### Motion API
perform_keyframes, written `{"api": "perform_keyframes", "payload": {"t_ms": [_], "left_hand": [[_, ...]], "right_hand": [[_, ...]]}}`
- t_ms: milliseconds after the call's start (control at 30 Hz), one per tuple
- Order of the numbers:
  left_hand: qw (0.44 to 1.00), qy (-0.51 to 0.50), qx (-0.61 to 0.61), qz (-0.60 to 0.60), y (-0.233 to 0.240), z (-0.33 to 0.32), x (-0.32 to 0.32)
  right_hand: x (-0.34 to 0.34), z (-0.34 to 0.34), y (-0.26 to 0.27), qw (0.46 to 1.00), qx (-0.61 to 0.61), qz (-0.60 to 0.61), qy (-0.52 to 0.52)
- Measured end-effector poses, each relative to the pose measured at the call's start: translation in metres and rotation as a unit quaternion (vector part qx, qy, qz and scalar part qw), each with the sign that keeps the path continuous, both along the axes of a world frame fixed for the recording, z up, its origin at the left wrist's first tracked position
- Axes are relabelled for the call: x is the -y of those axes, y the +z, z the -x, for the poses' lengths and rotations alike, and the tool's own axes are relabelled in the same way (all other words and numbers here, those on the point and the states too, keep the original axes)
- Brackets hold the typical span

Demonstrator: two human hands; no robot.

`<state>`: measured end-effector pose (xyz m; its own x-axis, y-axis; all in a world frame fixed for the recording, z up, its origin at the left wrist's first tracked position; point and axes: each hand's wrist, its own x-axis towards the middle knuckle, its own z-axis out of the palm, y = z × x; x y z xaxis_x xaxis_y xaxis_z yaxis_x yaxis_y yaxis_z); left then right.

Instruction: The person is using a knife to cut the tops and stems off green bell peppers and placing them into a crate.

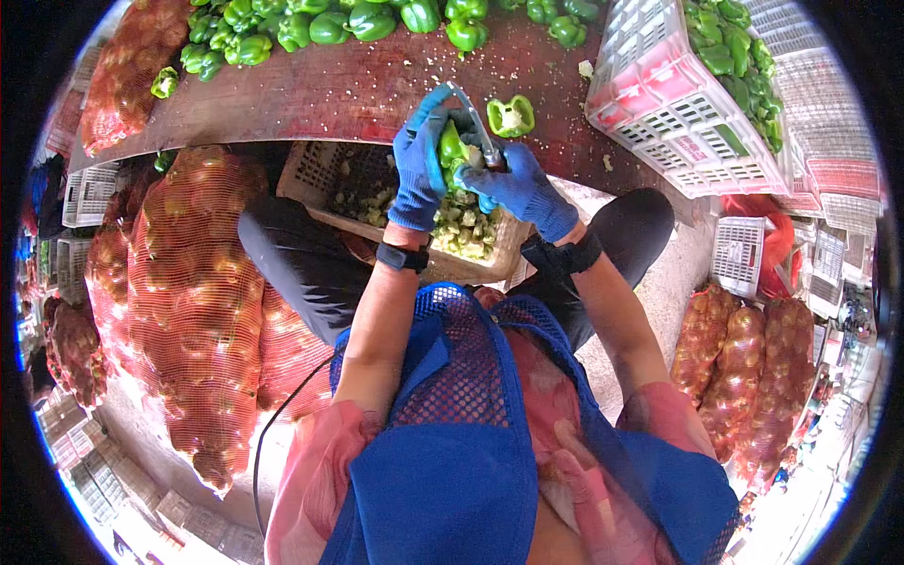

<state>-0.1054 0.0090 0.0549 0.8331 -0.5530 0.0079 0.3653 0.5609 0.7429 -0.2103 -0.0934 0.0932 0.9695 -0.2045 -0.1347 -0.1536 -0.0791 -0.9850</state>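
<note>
In a blue knit glove, my left hand (418,166) grips a green bell pepper (450,145) above the table's near edge. My right hand (526,189), gloved the same way, holds a knife by its handle. The slim curved blade (474,116) passes beside the pepper, close to my left fingers; whether it touches the flesh I cannot tell. A cut-open green pepper (510,116) lies on the table just beyond my right hand. Under my hands, a plastic crate (510,258) between my legs holds pale pepper cores and scraps (462,233).
Green peppers (371,22) are heaped along the far side of the reddish table (318,99). At right stands a white and pink crate (678,120) of peppers. Full red mesh sacks stand at left (194,296) and right (745,374). Pale crumbs dot the tabletop.
</note>
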Motion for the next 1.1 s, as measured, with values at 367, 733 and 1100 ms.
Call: {"api": "perform_keyframes", "payload": {"t_ms": [367, 733, 1100], "left_hand": [[0.949, 0.140, 0.255, -0.125, -0.021, 0.000, 0.003], [0.999, 0.038, 0.015, -0.023, -0.007, -0.002, -0.007], [0.998, 0.054, -0.022, -0.007, -0.035, -0.021, -0.017]], "right_hand": [[-0.013, 0.000, -0.008, 0.916, 0.214, 0.322, -0.106], [-0.001, 0.016, -0.002, 0.915, 0.221, 0.331, -0.069], [-0.002, 0.036, 0.014, 0.957, 0.145, 0.233, -0.089]]}}
